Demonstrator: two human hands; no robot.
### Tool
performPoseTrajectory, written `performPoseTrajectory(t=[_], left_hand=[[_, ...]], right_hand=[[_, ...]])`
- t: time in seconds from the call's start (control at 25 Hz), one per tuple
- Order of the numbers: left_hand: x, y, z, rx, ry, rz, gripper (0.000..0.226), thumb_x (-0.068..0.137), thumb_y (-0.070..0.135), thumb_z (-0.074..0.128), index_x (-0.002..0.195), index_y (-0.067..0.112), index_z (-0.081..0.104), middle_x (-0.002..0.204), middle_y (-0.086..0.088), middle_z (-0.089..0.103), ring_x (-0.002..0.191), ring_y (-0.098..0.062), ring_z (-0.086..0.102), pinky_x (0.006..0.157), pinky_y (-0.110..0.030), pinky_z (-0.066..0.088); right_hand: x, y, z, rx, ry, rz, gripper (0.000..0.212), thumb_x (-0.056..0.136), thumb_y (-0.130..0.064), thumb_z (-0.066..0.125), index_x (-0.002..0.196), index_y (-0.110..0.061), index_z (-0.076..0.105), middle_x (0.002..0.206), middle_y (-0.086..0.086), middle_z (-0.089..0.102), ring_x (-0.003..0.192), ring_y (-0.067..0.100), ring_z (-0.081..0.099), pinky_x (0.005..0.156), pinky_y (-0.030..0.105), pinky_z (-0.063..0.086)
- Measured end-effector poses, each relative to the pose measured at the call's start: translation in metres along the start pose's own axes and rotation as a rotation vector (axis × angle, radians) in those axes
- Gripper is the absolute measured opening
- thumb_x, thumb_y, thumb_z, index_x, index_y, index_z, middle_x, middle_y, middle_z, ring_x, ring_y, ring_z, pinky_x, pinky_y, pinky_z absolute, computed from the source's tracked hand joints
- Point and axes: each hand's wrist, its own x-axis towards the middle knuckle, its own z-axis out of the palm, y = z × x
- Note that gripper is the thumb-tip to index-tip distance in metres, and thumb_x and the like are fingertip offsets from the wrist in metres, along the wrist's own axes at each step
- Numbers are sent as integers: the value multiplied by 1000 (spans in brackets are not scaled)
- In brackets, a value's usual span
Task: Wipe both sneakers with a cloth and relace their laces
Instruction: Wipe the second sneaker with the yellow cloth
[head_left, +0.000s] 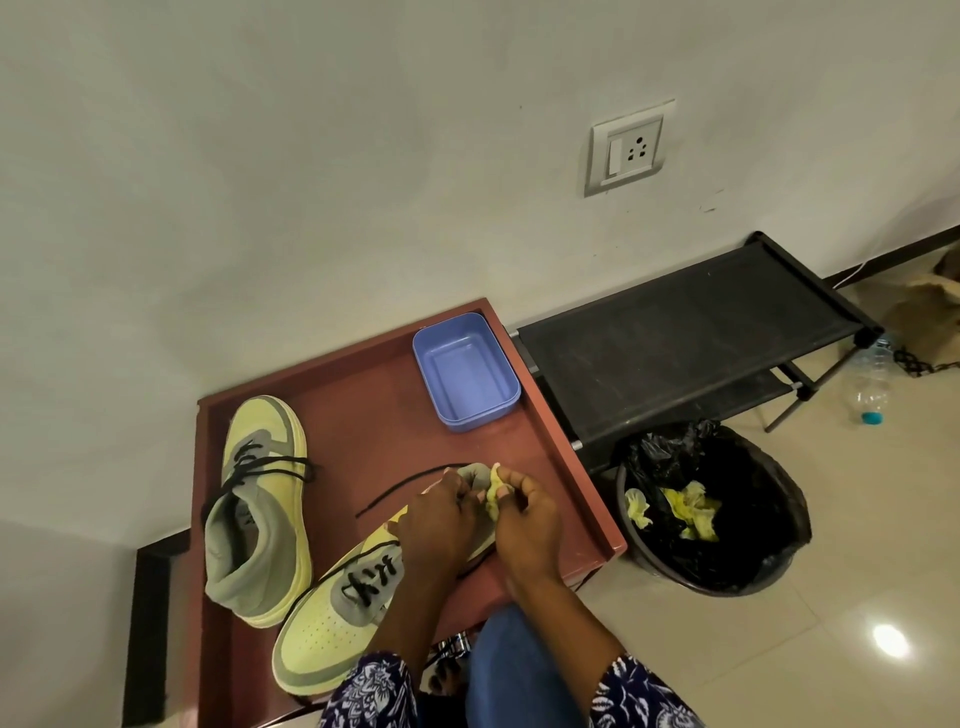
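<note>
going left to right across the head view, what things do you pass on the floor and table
upright sneaker → sneaker being wiped → blue tub → black rack → lined bin → plastic bottle

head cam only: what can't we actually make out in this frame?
- Heel end of the near yellow-and-grey sneaker: head view, covered by the left hand and right hand.
- Small yellow cloth: mostly hidden in the fingers; its size is unclear.
- Loose black lace: one end vanishes under the hands.
- Black-lined waste bin: contents below the yellow scraps are too dark.
- Blue plastic tub: whether it holds water is unclear.
</note>
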Motion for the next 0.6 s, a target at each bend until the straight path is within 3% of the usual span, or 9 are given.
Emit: performPoseTrajectory(t=[0.12,0.2,0.32,0.4,0.48,0.6], left_hand=[[-1,1,-1,31,12,11,19,91,25,47,98,12,59,95,-8,67,89,-26,60,73,-34,43],[0,1,-1,36,6,1,19,90,23,47,100,13,59,96,-8,67,91,-26,60,75,-35,44],[0,0,0,16,-5,-22,18,90,25,49,99,14,59,95,-8,67,92,-28,60,79,-38,47],[0,-1,1,-12,-10,-28,18,89,30,53,92,14,57,91,-8,67,91,-30,60,81,-41,47],[-1,1,1,-13,-21,-36,20,89,33,53,89,13,56,91,-9,67,92,-31,59,80,-38,46],[0,2,-1,17,-35,-46,22,90,35,51,91,13,56,96,-9,67,96,-30,58,80,-37,45]], right_hand=[[4,-10,-2,-165,-79,-124,31,89,1,50,112,-14,65,108,-3,58,98,8,56,69,0,43],[18,-14,-2,-313,-147,-152,32,87,4,51,110,-13,66,107,-3,54,97,10,54,68,1,42],[40,-16,-2,-424,-224,-79,32,82,7,52,102,-11,70,108,5,63,98,17,60,84,23,53],[45,-14,-4,-461,-260,-53,32,81,8,50,98,-9,72,101,8,69,93,21,64,85,34,55],[44,-11,-8,-459,-268,-55,32,82,8,48,94,-9,73,92,6,72,85,19,65,75,29,56],[35,-5,-8,-489,-193,-49,28,83,7,48,90,-6,72,84,6,70,74,15,59,56,19,44]])
